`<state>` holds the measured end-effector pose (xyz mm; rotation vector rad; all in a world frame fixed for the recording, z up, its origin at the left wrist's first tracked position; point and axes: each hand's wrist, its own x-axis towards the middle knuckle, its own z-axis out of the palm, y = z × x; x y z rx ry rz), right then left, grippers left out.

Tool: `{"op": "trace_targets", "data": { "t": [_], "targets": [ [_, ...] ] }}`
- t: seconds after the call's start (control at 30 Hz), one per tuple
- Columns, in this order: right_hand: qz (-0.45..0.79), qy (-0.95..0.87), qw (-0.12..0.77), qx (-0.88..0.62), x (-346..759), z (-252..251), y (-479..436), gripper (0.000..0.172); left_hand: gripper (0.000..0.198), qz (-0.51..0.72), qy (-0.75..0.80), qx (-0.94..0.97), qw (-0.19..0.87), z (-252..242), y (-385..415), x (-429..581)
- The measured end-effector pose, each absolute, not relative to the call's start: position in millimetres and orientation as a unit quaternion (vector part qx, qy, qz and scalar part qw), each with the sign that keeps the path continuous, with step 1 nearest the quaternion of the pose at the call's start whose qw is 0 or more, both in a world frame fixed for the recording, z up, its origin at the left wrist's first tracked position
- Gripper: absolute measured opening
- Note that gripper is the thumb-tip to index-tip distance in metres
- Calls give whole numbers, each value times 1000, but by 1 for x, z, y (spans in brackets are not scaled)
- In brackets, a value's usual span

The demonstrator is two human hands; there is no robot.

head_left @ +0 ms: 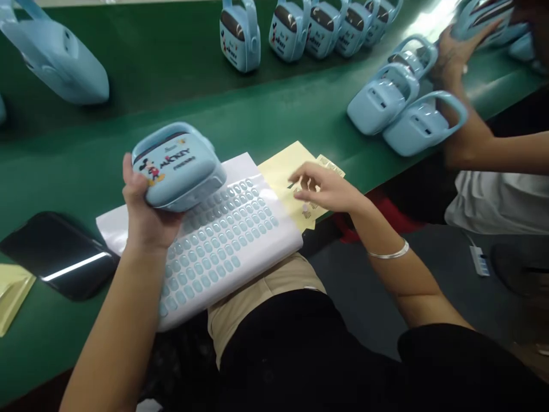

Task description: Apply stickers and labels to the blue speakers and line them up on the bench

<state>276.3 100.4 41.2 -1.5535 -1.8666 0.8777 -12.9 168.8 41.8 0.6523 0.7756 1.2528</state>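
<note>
Holding the blue Mickey-printed device [184, 169] by its left end, in a wrapped left hand [148, 209] — above the white sticker sheet [281, 239]. Hovering a curled, part-open right hand [328, 187] over yellow label sheets [294, 155] — cannot tell whether touching.

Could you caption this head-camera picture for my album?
Blue gadget in the left hand above a white sheet of pale ovals, right hand over yellow paper.
</note>
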Motion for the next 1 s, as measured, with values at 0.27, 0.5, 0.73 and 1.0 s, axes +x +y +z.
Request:
{"op": "trace_targets", "data": {
  "t": [0.27, 0.5, 0.73, 1.0],
  "targets": [
    [400, -703, 363, -463, 181, 64, 175, 40, 87, 534, 284, 364, 709, 36, 155, -11],
    [368, -695, 420, -452, 154, 96, 238, 34, 57, 615, 327, 351, 625, 24, 182, -20],
    [264, -659, 424, -562, 148, 123, 383, 24, 58, 553, 501, 380, 547, 10, 195, -21],
    [179, -628, 343, -675, 129, 106, 434, 14, 51, 507, 499, 474, 519, 0, 193, -26]
  ]
}}
